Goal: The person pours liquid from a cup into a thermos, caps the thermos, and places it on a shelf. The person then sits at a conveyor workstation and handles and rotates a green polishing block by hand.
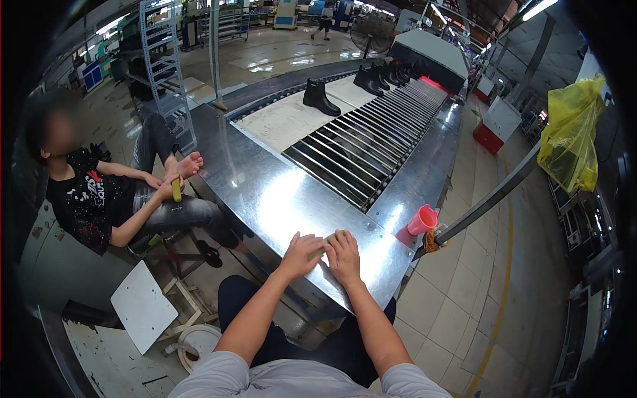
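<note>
Both of my hands rest near the front edge of a shiny metal table (249, 176), close beside each other. My left hand (302, 254) lies with its fingers apart, and a small strip of something brownish shows between it and my right hand; I cannot make out what it is. My right hand (343, 257) is spread on the metal. Right of my hands stands a pink cup (423, 220) at the table's edge. Beyond them, black boots (321, 98) stand on the pale surface of a roller conveyor (352, 156).
A seated co-worker (86, 192) at the left holds a yellow-green object (176, 190) near a bare raised foot. A yellow plastic bag (572, 132) hangs at the right by a metal post (494, 192). A white board (144, 306) and a bucket (199, 345) are at the lower left.
</note>
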{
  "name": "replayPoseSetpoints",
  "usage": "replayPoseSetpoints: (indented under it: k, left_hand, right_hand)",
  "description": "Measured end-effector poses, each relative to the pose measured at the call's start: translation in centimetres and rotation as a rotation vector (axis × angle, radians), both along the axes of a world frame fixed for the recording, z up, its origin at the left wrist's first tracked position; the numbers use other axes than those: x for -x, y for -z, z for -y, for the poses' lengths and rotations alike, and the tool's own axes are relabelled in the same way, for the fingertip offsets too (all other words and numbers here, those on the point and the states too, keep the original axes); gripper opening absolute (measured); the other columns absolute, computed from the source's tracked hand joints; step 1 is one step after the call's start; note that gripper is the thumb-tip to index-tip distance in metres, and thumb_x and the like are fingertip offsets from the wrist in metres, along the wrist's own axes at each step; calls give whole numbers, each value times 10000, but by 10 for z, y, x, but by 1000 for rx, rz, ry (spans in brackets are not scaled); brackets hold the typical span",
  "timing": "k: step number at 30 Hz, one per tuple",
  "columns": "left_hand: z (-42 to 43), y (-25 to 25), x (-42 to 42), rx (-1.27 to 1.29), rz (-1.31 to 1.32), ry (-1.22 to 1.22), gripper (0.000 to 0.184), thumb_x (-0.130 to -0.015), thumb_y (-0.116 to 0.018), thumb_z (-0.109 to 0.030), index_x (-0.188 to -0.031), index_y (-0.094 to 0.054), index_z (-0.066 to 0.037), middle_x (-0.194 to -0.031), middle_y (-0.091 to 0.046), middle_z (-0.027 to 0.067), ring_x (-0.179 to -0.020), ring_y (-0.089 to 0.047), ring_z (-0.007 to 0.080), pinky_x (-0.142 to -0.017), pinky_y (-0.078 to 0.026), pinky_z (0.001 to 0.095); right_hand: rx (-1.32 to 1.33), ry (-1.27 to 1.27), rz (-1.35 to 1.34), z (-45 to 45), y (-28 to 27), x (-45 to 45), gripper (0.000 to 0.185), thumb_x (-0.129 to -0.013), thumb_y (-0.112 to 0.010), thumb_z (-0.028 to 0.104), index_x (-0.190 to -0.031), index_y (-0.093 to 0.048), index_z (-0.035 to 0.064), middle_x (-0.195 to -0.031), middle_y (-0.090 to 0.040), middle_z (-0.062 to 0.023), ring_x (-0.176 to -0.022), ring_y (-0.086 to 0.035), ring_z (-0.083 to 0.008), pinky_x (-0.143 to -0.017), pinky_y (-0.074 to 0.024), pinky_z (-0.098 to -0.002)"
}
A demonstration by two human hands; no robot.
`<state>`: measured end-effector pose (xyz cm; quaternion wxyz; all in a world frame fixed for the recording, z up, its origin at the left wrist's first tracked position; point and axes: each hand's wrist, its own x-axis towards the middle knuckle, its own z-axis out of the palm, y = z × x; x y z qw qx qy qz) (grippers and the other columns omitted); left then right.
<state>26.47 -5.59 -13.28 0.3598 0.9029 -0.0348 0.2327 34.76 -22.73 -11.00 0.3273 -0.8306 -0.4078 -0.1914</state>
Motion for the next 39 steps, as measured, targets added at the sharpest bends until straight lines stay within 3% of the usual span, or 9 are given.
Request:
replayPoseSetpoints:
  k: [5, 8, 13, 17, 19, 28, 30, 35, 39]
  left_hand:
    - [12, 5, -5, 14, 168, -287, 294, -899, -704, -48, -1192, -717, -63, -1350, -666, 152, -1319, -548, 444, -1125, -462, 491]
    - [23, -4, -3, -7, 214, -423, 263, -896, -709, -49, -1158, -719, -38, -1332, -665, 165, -1312, -549, 448, -1115, -468, 484]
    - [21, 4, -1, -79, 38, -306, 385, -897, -756, -352, -1166, -731, -78, -1338, -657, 176, -1345, -544, 400, -1223, -224, 666]
    - [26, -5, 0, -143, -34, -295, 491, -874, -770, -430, -1229, -709, -96, -1393, -612, 182, -1407, -479, 408, -1209, -226, 681]
    - [23, -8, 1, -188, -56, -249, 482, -884, -758, -395, -1255, -699, -92, -1431, -580, 186, -1430, -447, 414, -1210, -220, 686]
    - [17, 8, -9, -92, 65, -362, 285, -925, -690, -149, -1191, -681, -49, -1410, -594, 195, -1420, -448, 450, -1189, -324, 619]
    - [18, 9, -5, -75, 52, -296, 271, -913, -713, -160, -1161, -683, -55, -1391, -619, 183, -1396, -474, 457, -1198, -312, 605]
    - [15, 0, 1, -179, -99, -114, 565, -821, -758, -408, -1294, -669, -113, -1503, -566, 147, -1498, -390, 403, -1232, -199, 682]
    - [16, -13, 4, -272, -160, -71, 697, -786, -773, -471, -1383, -631, -140, -1551, -518, 141, -1519, -358, 398, -1236, -187, 687]
  right_hand:
    - [-69, -57, 60, 2, -2, -3, 285, -996, -671, 308, -1087, -767, 56, -1214, -724, -175, -1278, -593, -434, -1091, -439, -534]
    - [-124, -90, 46, 8, 0, 3, 257, -964, -712, 299, -1022, -778, 57, -1174, -739, -152, -1226, -631, -405, -1037, -465, -508]
    - [-104, -158, -34, 11, -5, 5, 241, -961, -708, 279, -1022, -767, 54, -1159, -742, -139, -1185, -650, -398, -1004, -471, -494]
    - [-143, -62, 41, 10, -4, -1, 286, -990, -665, 307, -1103, -748, 58, -1253, -706, -156, -1269, -598, -411, -1074, -421, -533]
    - [-140, 24, 40, 6, 2, -4, 331, -1015, -627, 339, -1160, -733, 60, -1346, -656, -177, -1345, -537, -420, -1129, -363, -575]
    - [-182, -155, -79, 9, -8, 3, 345, -931, -724, 271, -1201, -731, 55, -1122, -748, -160, -1219, -643, -428, -1101, -416, -542]
    - [-138, -131, -8, 8, -6, 4, 398, -905, -752, 289, -1218, -725, 45, -1228, -725, -177, -1264, -617, -425, -1081, -447, -518]
    - [-55, -138, -59, 4, -2, -4, 400, -938, -725, 297, -1250, -722, 46, -1356, -680, -189, -1332, -571, -427, -1110, -438, -503]
    - [-22, -114, -74, 5, 2, -4, 367, -964, -705, 292, -1238, -734, 50, -1376, -675, -185, -1334, -574, -415, -1115, -435, -499]
